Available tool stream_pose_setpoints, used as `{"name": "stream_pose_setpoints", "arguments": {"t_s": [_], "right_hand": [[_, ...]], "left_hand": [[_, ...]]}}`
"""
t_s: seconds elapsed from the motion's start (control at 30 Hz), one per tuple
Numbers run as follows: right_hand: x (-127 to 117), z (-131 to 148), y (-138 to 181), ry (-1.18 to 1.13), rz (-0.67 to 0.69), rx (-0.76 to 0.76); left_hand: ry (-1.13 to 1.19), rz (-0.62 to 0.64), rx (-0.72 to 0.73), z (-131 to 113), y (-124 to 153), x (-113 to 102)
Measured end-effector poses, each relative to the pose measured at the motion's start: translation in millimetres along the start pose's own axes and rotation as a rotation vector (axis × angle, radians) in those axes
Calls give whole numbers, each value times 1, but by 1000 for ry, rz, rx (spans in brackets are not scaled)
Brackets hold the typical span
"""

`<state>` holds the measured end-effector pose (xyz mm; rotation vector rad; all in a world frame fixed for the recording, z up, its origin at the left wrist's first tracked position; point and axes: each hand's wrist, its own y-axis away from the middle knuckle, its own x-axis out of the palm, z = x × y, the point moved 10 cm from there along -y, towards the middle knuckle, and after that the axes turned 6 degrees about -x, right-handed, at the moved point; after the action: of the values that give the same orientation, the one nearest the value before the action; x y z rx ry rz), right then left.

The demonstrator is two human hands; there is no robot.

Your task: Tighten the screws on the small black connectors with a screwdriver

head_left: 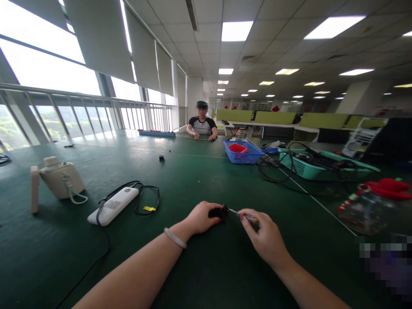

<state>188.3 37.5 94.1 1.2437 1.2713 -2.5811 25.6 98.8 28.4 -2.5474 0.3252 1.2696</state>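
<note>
My left hand (203,218) is closed around a small black part (220,213) just above the green table, with the thumb on its near side. What kind of part it is, I cannot make out. A screwdriver (251,218) with a thin metal shaft is gripped in my right hand (265,235), the thumb and fingers wrapped round its handle. Its shaft points left, and the tip meets the right end of the black part. The exact contact point is too small to see.
To the left are a white power strip (116,205) with a black cable and a beige bottle (61,178). A blue basket (244,156), a green basket (302,167) with cables and a red-lidded jar (373,210) stand right. A person (202,124) sits across the table (135,266).
</note>
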Motion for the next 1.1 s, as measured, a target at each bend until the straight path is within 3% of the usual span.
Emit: {"name": "stream_pose_setpoints", "arguments": {"t_s": [0.13,0.37,0.7,0.97,1.1], "right_hand": [[-6,-7,3,-98,-48,63],[7,-16,6,-198,42,192],[19,-21,5,-246,99,206],[9,-17,7,-297,33,202],[13,-12,6,-289,95,183]], "left_hand": [[-14,6,2,-1,1,0],[-16,20,-2,-1,1,1],[0,56,78,-13,6,0],[-11,62,50,-11,5,2],[-21,48,74,-14,6,0]]}}
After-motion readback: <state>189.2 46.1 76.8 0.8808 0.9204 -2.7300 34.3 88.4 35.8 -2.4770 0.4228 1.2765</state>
